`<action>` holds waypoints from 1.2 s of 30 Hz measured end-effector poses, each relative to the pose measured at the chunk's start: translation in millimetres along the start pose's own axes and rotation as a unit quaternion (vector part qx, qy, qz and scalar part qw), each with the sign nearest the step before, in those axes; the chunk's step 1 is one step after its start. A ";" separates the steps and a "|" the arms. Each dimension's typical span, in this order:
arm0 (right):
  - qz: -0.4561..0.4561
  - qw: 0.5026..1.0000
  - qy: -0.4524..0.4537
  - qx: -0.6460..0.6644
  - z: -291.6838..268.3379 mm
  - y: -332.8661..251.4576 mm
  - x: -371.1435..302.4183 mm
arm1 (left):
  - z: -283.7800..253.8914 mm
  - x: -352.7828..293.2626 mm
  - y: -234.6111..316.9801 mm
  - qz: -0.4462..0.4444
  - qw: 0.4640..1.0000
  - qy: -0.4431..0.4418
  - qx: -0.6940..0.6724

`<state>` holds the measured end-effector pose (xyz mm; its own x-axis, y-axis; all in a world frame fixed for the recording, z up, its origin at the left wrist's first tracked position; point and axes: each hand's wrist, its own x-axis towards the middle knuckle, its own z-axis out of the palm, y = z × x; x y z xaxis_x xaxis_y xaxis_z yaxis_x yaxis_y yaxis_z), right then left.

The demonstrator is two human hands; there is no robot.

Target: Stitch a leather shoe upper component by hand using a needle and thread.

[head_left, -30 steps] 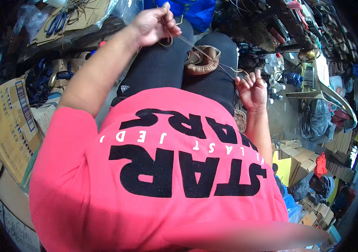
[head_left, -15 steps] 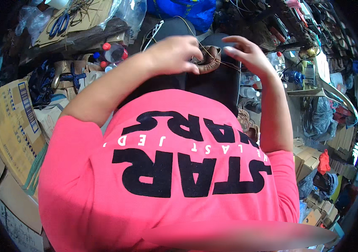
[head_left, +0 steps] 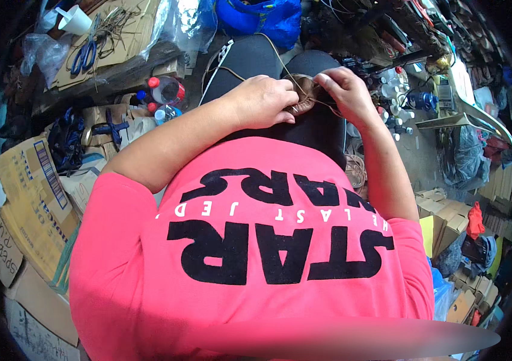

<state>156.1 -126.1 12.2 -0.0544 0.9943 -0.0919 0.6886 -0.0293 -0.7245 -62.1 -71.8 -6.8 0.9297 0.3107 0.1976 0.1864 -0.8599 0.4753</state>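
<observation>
Both bare hands have been brought inward since the earliest frame, where cord was stretched wide between them; each is now set close against one side of the piece. Left hand (head_left: 260, 102): fingers curled, thumb drawn near the forefinger, placed at the left edge of a brown, rounded, leather-like piece (head_left: 304, 106) with a gathered rim; whether leather or cord is pinched cannot be told. Right hand (head_left: 350, 91): thumb and forefinger bent toward each other at the upper right edge; a hold on rim or strand cannot be confirmed. Leather-like piece: borne on the right thigh of black trousers (head_left: 312, 61), directly between the two grips. Thin tan cord (head_left: 279, 58): crossed over the piece and run out beyond the left fingertips in a slack line over the knees. Narrow white strip with dark marks (head_left: 225, 55): laid over the left thigh, beyond the left hand. Blue-handled scissors (head_left: 84, 58): laid on brown cardboard (head_left: 120, 54), well to the left of the left hand. For good handling, it is judged, the rim should be steadied by the left fingers, the cord drawn evenly by the right, and its slack kept clear of the strip, lest it be snagged.
</observation>
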 end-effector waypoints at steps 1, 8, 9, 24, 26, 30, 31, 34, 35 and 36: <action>0.014 0.999 0.023 0.038 -2.5 -3.5 -2.4 | -0.4 -0.1 0.0 -0.006 1.000 0.010 -0.013; 0.106 0.983 -0.117 0.091 -6.6 -13.0 -20.3 | -2.7 2.4 1.8 -0.029 0.999 0.003 -0.042; 0.086 0.986 -0.121 0.074 -6.3 -12.9 -23.0 | -4.0 4.9 0.6 -0.027 0.999 0.002 -0.040; 0.011 0.996 0.025 0.088 -31.2 -31.7 -55.3 | -16.7 62.8 -48.3 -0.097 0.900 -0.124 -0.407; 0.006 1.000 0.013 0.020 -22.6 -26.7 -50.4 | -17.6 62.6 -50.4 -0.102 0.893 -0.141 -0.416; 0.006 1.000 0.014 -0.009 -16.6 -27.4 -39.7 | -17.4 62.0 -53.6 -0.112 0.871 -0.166 -0.448; 0.005 1.000 0.009 -0.008 -17.2 -28.6 -38.3 | -17.0 62.0 -54.3 -0.120 0.871 -0.168 -0.446; 0.001 0.999 -0.001 -0.051 -19.1 -31.1 -35.2 | -16.2 62.3 -55.7 -0.116 0.867 -0.168 -0.454; 0.002 0.998 0.000 -0.058 -19.0 -31.2 -34.6 | -16.2 62.8 -56.1 -0.118 0.863 -0.175 -0.458; 0.003 0.998 0.001 -0.065 -18.0 -31.1 -34.6 | -16.1 63.4 -56.3 -0.120 0.860 -0.182 -0.462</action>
<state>149.6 -157.8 50.2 -0.0473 0.9944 -0.0944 0.7768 -0.0228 -0.6294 -18.8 2.8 -7.3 0.9691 0.1421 -0.2017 0.2102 -0.0473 0.9765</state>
